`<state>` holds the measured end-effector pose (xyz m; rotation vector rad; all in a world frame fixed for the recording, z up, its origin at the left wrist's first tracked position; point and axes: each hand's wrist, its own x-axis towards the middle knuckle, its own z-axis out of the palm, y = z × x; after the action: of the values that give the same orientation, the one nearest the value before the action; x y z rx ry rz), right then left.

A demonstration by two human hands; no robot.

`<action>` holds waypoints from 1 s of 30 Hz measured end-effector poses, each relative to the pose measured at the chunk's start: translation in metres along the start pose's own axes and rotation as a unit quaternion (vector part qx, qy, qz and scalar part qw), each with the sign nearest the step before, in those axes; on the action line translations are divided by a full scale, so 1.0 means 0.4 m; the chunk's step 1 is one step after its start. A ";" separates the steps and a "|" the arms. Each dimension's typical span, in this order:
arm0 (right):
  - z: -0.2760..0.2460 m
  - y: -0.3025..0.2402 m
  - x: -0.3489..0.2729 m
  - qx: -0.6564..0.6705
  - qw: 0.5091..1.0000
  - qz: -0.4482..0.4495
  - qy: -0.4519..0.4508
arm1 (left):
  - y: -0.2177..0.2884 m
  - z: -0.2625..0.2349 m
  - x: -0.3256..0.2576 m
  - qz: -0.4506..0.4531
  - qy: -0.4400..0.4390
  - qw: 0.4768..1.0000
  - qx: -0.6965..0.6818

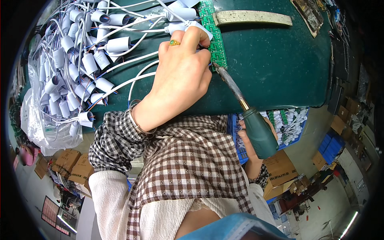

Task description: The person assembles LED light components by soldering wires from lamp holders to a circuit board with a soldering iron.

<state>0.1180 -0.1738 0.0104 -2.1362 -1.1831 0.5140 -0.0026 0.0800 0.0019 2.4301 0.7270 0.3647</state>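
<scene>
A long green circuit board strip (218, 48) lies on the dark green work surface. My left hand (180, 74) is closed at the strip's left edge. Its fingers pinch a thin wire, and the wire's bluish end shows beside the board near the iron's tip. In my right hand (251, 149), partly hidden behind the handle, is a soldering iron (256, 127) with a dark green handle. Its tip meets the near end of the strip. White plastic caps with cables (181, 14) lie along the strip's left side, beyond my left fingers.
A heap of white cabled caps (89, 63) with bare wire ends covers the left side, partly on a clear plastic bag (38, 134). A curved pale bar (256, 18) sits right of the strip. Below the table edge is a blue crate (297, 138) of cabled boards.
</scene>
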 end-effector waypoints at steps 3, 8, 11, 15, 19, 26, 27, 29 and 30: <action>0.001 -0.006 0.004 0.002 1.000 -0.004 0.008 | 0.000 0.000 0.001 0.000 0.000 1.000 0.000; 0.003 0.004 -0.007 0.012 1.000 -0.003 0.023 | 0.003 0.005 0.003 0.013 0.029 0.999 -0.009; -0.004 0.017 -0.010 0.024 0.999 -0.006 0.024 | 0.002 0.006 -0.002 0.011 0.035 0.999 -0.004; -0.014 0.015 -0.018 0.006 1.000 0.009 0.021 | 0.000 0.000 0.005 0.012 0.027 1.000 -0.009; -0.008 0.021 -0.020 0.009 1.000 0.008 0.020 | -0.002 0.001 0.001 0.005 0.006 1.000 0.004; -0.003 0.026 -0.018 0.004 1.000 -0.006 0.023 | -0.006 0.005 0.001 0.005 0.002 1.000 0.009; -0.003 0.027 -0.019 0.004 1.000 -0.006 0.023 | -0.006 0.005 0.000 0.005 0.002 1.000 0.008; -0.002 0.032 -0.021 -0.006 1.000 -0.015 0.025 | -0.007 0.005 0.000 0.005 0.002 1.000 0.006; -0.001 0.032 -0.021 -0.005 1.000 -0.016 0.025 | -0.006 0.006 -0.001 0.004 0.003 1.000 0.008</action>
<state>0.1217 -0.1863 0.0020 -2.1229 -1.1917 0.4394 -0.0028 0.0803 -0.0015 2.4481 0.7238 0.3704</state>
